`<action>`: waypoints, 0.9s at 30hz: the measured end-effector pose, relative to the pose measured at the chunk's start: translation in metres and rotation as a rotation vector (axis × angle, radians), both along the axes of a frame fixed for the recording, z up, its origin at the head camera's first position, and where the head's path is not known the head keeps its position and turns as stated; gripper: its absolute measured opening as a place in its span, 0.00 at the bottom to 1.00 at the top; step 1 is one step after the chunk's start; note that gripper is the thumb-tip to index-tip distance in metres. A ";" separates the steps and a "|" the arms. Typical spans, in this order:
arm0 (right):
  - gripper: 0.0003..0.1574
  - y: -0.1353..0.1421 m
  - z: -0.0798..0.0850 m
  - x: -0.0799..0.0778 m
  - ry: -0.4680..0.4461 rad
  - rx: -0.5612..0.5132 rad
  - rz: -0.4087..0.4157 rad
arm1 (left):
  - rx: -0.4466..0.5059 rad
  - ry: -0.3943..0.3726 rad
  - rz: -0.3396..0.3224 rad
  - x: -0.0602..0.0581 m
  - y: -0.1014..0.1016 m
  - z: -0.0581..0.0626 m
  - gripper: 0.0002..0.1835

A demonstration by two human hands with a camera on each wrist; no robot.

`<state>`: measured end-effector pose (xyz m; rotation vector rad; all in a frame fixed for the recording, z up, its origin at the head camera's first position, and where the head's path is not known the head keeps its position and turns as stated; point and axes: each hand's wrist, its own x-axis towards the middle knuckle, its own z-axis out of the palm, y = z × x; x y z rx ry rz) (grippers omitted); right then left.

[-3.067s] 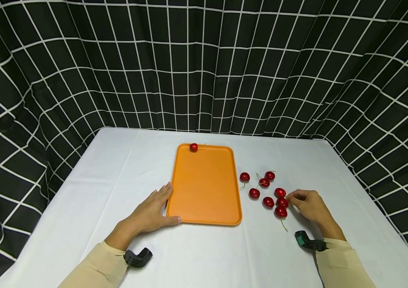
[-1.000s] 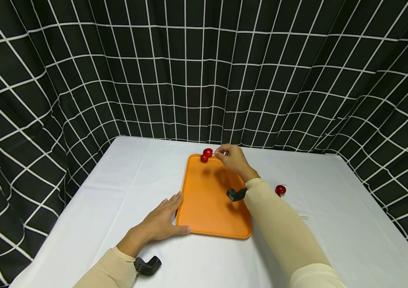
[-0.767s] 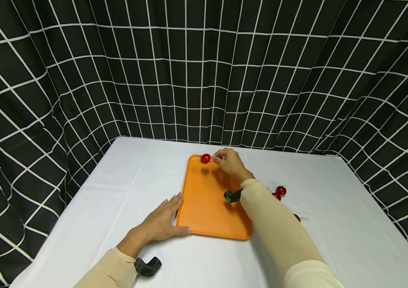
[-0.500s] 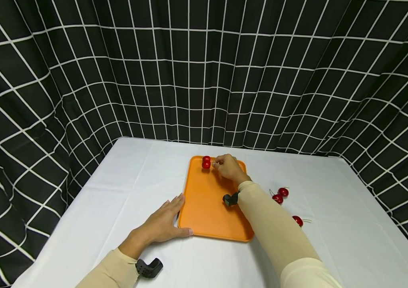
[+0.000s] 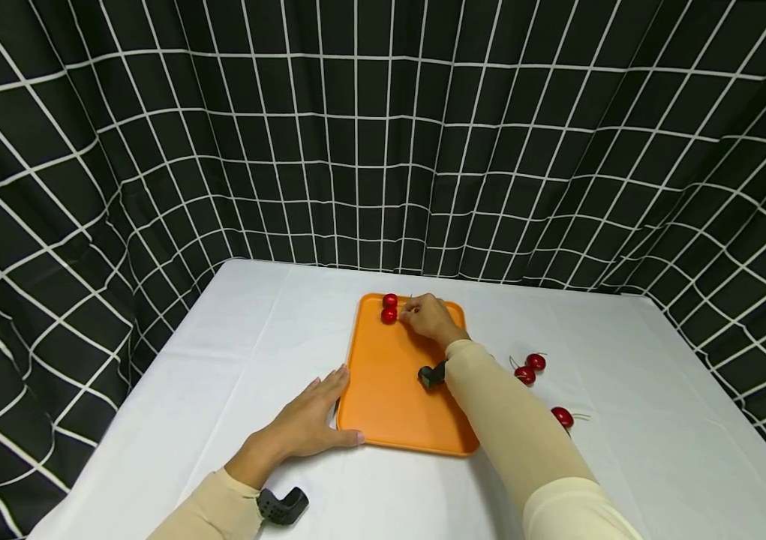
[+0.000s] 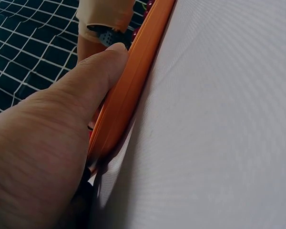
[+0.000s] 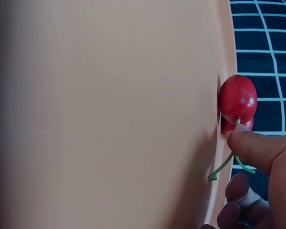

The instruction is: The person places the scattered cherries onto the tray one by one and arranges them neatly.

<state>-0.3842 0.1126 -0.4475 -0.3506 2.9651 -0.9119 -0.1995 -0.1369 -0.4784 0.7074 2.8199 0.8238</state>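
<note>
At the far left corner of the orange tray, my right hand pinches the green stem of a red cherry between thumb and finger. That cherry sits low over the tray floor, just in front of a second cherry by the far rim. In the right wrist view it partly covers the second one. My left hand rests at the near left corner, fingers straight along the left side and thumb against the near rim.
Several more cherries lie on the white cloth right of the tray, among them a close pair and a nearer one. My right sleeve hides part of that area. A black curtain with white grid lines encloses the table.
My right hand has gone from the cherries on the right to the tray's far left corner, carrying one by its stem and lowering it beside the other. My left hand keeps its place.
</note>
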 end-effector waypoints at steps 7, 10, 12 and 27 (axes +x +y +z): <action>0.06 0.001 0.000 0.000 -0.010 -0.011 -0.021 | 0.000 0.003 -0.008 0.001 0.002 -0.002 0.61; 0.06 0.002 0.000 0.000 -0.001 -0.008 -0.021 | 0.000 0.009 -0.012 0.001 0.002 -0.003 0.61; 0.06 0.003 0.000 0.000 0.005 -0.008 -0.020 | 0.001 0.013 -0.015 0.001 0.002 -0.003 0.61; 0.07 0.003 0.003 0.000 -0.021 -0.068 -0.045 | -0.002 0.023 -0.011 0.001 0.002 -0.001 0.61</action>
